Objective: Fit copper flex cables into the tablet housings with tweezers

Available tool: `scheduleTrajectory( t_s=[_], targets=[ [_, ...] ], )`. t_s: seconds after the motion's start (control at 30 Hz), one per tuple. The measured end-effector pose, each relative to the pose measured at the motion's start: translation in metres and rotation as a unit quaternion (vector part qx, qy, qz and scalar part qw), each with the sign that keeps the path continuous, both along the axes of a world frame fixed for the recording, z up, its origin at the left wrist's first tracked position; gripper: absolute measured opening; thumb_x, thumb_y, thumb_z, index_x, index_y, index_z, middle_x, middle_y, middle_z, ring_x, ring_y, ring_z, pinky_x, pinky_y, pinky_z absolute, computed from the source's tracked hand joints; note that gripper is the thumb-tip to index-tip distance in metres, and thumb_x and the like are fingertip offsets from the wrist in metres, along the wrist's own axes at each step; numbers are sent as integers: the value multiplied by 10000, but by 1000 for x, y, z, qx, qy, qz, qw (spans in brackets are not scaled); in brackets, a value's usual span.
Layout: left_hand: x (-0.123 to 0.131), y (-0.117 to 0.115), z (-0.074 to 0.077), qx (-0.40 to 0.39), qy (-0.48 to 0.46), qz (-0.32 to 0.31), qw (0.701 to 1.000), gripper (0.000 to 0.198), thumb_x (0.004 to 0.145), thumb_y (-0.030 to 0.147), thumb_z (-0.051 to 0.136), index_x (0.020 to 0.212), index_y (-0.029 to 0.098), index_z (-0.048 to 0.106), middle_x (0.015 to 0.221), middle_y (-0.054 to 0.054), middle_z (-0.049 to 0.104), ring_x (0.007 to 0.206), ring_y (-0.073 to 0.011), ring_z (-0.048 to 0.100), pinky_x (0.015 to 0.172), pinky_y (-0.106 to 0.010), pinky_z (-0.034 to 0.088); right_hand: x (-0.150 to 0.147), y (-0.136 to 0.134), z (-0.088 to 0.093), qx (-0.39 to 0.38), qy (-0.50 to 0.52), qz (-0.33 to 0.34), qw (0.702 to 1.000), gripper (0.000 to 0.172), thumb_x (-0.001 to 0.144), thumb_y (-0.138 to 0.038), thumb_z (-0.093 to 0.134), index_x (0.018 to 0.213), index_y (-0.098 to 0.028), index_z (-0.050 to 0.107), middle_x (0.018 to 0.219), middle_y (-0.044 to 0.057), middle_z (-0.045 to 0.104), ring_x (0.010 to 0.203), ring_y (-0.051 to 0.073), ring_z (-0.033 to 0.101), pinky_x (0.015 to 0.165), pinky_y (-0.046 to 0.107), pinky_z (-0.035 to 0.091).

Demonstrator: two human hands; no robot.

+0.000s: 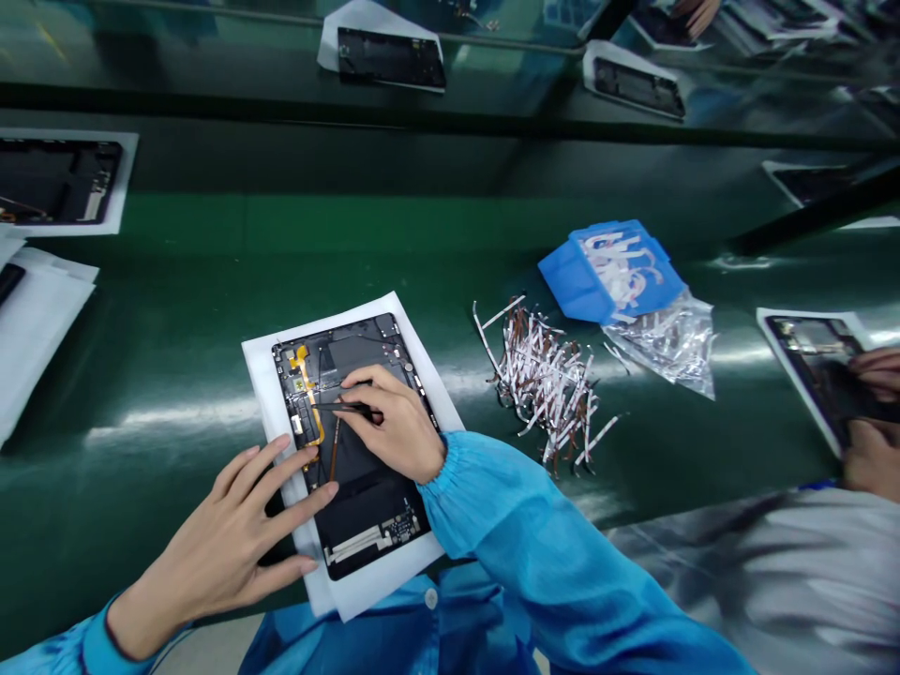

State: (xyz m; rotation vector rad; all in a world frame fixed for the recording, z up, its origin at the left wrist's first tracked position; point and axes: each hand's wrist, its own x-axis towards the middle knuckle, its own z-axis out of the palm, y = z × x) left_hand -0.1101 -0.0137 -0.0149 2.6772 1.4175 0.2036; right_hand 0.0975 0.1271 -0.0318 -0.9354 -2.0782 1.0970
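Note:
A black tablet housing [362,473] with its inside facing up lies on white foam sheets [372,600] before me. My right hand [394,422] is closed on dark tweezers [352,408], whose tips reach down near the yellow-orange flex cable [306,370] along the housing's left side. Below the tips a thin brown strip [335,450] runs across the inside. With fingers spread, my left hand [246,530] rests at the housing's left edge, fingertips over the rim. A board with pale ribbon strips [366,542] sits at the near end. The exact contact of the tweezer tips is too small to tell.
Right of the housing lies a heap of white-and-brown flex strips [545,380]. Behind it a blue bin [580,281] leans beside a clear plastic bag [675,347]. Another housing [63,183] lies at far left, above white sheets [46,309]. A co-worker's hands [876,412] work at far right.

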Motion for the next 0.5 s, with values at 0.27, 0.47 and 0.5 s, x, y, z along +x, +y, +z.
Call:
scheduleTrajectory(
  t_s=[0.27, 0.47, 0.5],
  targets=[
    [1, 1, 0, 4, 14, -5, 1000, 585, 894, 474, 611, 1446, 335, 475, 1478, -119, 464, 1396, -379, 348, 1130, -492, 220, -1, 1, -1, 24, -28, 1, 999, 82, 872, -115, 650, 892, -160, 716, 1087, 76, 620, 767, 136, 615, 653, 260, 535],
    [4, 2, 2, 0, -26, 28, 999, 491, 899, 442, 608, 1382, 382, 543, 1436, -78, 519, 1358, -348, 418, 1141, -474, 220, -1, 2, -1, 27, -44, 2, 999, 100, 881, -125, 643, 908, -180, 722, 1071, 58, 582, 687, 110, 549, 627, 253, 510],
    [5, 2, 2, -2, -31, 32, 999, 476, 901, 441, 605, 1371, 385, 555, 1431, -75, 525, 1355, -344, 424, 1141, -472, 222, -1, 2, -2, 25, -45, 4, 999, 104, 883, -124, 639, 909, -178, 723, 1065, 58, 580, 689, 112, 547, 626, 254, 507]
  ],
)
